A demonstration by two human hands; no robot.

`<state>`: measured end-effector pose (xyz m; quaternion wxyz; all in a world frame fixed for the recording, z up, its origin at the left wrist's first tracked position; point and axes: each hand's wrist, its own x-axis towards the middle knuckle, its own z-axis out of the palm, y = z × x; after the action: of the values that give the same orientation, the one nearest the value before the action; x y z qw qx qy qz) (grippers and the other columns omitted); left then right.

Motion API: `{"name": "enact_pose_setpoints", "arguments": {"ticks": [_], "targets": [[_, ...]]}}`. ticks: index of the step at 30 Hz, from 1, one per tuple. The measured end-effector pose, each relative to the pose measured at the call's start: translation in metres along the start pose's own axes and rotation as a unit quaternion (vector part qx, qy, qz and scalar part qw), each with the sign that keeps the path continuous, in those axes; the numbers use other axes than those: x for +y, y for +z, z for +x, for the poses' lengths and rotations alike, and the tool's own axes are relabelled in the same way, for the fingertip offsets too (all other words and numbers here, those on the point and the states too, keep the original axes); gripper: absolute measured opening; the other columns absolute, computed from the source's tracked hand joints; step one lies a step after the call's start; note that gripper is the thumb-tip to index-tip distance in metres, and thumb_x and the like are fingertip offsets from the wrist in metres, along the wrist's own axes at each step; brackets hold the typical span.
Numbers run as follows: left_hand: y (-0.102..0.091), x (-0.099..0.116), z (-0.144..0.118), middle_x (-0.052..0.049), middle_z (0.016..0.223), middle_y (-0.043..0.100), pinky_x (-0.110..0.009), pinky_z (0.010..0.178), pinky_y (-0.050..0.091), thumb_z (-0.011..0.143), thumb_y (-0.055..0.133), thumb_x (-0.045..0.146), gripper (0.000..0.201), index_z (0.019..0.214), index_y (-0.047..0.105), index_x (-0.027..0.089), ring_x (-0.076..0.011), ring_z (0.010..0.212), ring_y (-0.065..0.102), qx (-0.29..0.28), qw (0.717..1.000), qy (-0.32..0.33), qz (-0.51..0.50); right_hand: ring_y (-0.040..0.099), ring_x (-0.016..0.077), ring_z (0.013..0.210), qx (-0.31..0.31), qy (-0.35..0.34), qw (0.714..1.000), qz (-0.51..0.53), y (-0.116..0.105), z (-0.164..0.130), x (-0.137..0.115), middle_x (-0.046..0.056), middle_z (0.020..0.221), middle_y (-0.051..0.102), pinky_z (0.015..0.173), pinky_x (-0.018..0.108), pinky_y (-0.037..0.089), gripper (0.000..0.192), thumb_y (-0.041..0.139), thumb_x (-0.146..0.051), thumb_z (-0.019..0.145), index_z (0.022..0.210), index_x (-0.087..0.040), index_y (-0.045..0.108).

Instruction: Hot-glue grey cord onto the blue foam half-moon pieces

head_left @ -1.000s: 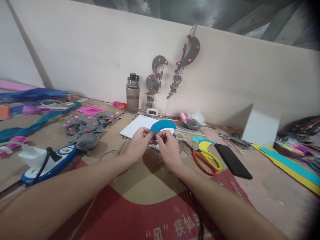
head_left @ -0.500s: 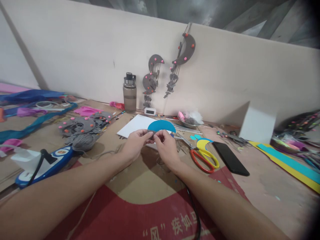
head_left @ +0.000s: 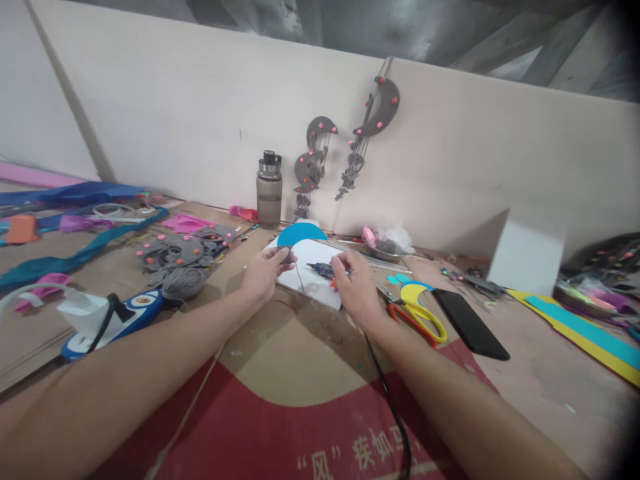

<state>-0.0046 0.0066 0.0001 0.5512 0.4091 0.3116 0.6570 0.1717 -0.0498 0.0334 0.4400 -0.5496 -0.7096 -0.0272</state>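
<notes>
My left hand (head_left: 265, 273) pinches a small grey piece; my right hand (head_left: 356, 288) fingers close on the glue gun (head_left: 325, 269), so gluing is next, I judge.

Two bare forearms enter from the near edge — no sleeves, gloves, watch or rings visible. The left hand (head_left: 263, 275) and right hand (head_left: 356, 288) are uncovered, fingers bare.
</notes>
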Motion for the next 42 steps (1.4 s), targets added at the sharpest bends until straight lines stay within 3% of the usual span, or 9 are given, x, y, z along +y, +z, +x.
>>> {"name": "enact_pose_setpoints", "arguments": {"ticks": [5, 11, 17, 20, 25, 29, 33, 37, 42], "targets": [[0.000, -0.001, 0.000, -0.006, 0.073, 0.064, -0.019, 0.053, 0.047, 0.070, 0.067, 0.029, 0.023, 0.082, 0.065, 0.009, -0.0102, 0.065, 0.059, 0.001, 1.000, -0.013, 0.025, 0.054, 0.0230, 0.087, -0.139, 0.121, 0.973, -0.137, 0.004, 0.008, 0.030, 0.011, 0.088, 0.059, 0.076, 0.033, 0.040, 0.033, 0.050, -0.047, 0.080, 0.085, -0.014, 0.055], [0.000, 0.002, -0.002, -0.007, 0.075, 0.065, -0.019, 0.054, 0.048, 0.070, 0.066, 0.029, 0.022, 0.080, 0.066, 0.009, -0.0107, 0.066, 0.059, 0.012, 0.999, -0.012, 0.047, 0.053, 0.0278, 0.102, -0.169, 0.094, 0.958, -0.212, 0.004, 0.000, 0.026, 0.021, 0.109, 0.053, 0.084, 0.034, 0.041, 0.048, 0.059, -0.042, 0.074, 0.106, -0.007, 0.051], [0.000, 0.001, -0.001, -0.007, 0.074, 0.065, -0.020, 0.057, 0.050, 0.072, 0.064, 0.029, 0.021, 0.076, 0.066, 0.009, -0.0101, 0.065, 0.060, 0.015, 0.998, -0.017, 0.058, 0.062, 0.0253, 0.083, -0.246, 0.124, 0.945, -0.177, -0.014, 0.006, 0.026, 0.014, 0.093, 0.064, 0.063, 0.029, 0.042, 0.044, 0.064, -0.035, 0.066, 0.103, -0.014, 0.052], [0.001, 0.000, -0.001, -0.007, 0.074, 0.065, -0.019, 0.057, 0.049, 0.073, 0.064, 0.028, 0.020, 0.077, 0.065, 0.009, -0.0093, 0.063, 0.060, 0.018, 0.998, -0.029, 0.060, 0.061, 0.0219, 0.067, -0.197, 0.202, 0.953, -0.113, -0.013, 0.012, 0.035, 0.008, 0.077, 0.064, 0.053, 0.027, 0.040, 0.040, 0.066, -0.033, 0.061, 0.095, -0.016, 0.054], [0.002, 0.002, -0.002, -0.008, 0.072, 0.066, -0.018, 0.051, 0.046, 0.073, 0.064, 0.027, 0.018, 0.075, 0.065, 0.009, -0.0083, 0.057, 0.058, 0.027, 0.997, -0.044, 0.060, 0.056, 0.0157, 0.055, 0.004, 0.303, 0.947, 0.103, -0.005, 0.023, 0.046, 0.001, 0.069, 0.060, 0.049, 0.026, 0.041, 0.033, 0.056, -0.029, 0.064, 0.095, -0.017, 0.052], [0.000, 0.000, -0.002, -0.007, 0.071, 0.066, -0.019, 0.050, 0.045, 0.071, 0.065, 0.028, 0.018, 0.074, 0.065, 0.010, -0.0088, 0.055, 0.058, 0.022, 0.996, -0.051, 0.076, 0.058, 0.0128, 0.060, 0.070, 0.229, 0.938, 0.251, -0.007, 0.019, 0.027, -0.001, 0.075, 0.059, 0.056, 0.025, 0.045, 0.030, 0.050, -0.025, 0.068, 0.098, -0.020, 0.051], [-0.002, -0.004, -0.001, -0.006, 0.070, 0.065, -0.020, 0.056, 0.048, 0.069, 0.066, 0.027, 0.018, 0.076, 0.065, 0.010, -0.0104, 0.062, 0.060, 0.006, 0.997, -0.038, 0.070, 0.061, 0.0121, 0.067, -0.041, 0.124, 0.940, 0.315, -0.009, 0.005, -0.003, 0.003, 0.093, 0.061, 0.065, 0.028, 0.049, 0.024, 0.050, -0.025, 0.074, 0.097, -0.019, 0.051], [-0.003, -0.006, 0.000, -0.005, 0.071, 0.065, -0.022, 0.056, 0.048, 0.069, 0.066, 0.029, 0.020, 0.077, 0.064, 0.010, -0.0101, 0.059, 0.059, 0.004, 0.994, -0.047, 0.099, 0.057, 0.0123, 0.064, -0.123, 0.055, 0.957, 0.257, -0.005, -0.006, -0.015, 0.004, 0.091, 0.064, 0.062, 0.028, 0.048, 0.021, 0.048, -0.026, 0.080, 0.098, -0.019, 0.053], [-0.002, -0.006, -0.001, -0.005, 0.069, 0.065, -0.023, 0.056, 0.048, 0.069, 0.066, 0.034, 0.024, 0.075, 0.064, 0.011, -0.0098, 0.056, 0.058, -0.019, 0.992, -0.029, 0.118, 0.058, 0.0179, 0.078, -0.105, 0.014, 0.990, 0.097, -0.002, -0.009, -0.014, 0.008, 0.093, 0.065, 0.073, 0.031, 0.045, 0.033, 0.048, -0.032, 0.084, 0.112, -0.016, 0.053]]}}
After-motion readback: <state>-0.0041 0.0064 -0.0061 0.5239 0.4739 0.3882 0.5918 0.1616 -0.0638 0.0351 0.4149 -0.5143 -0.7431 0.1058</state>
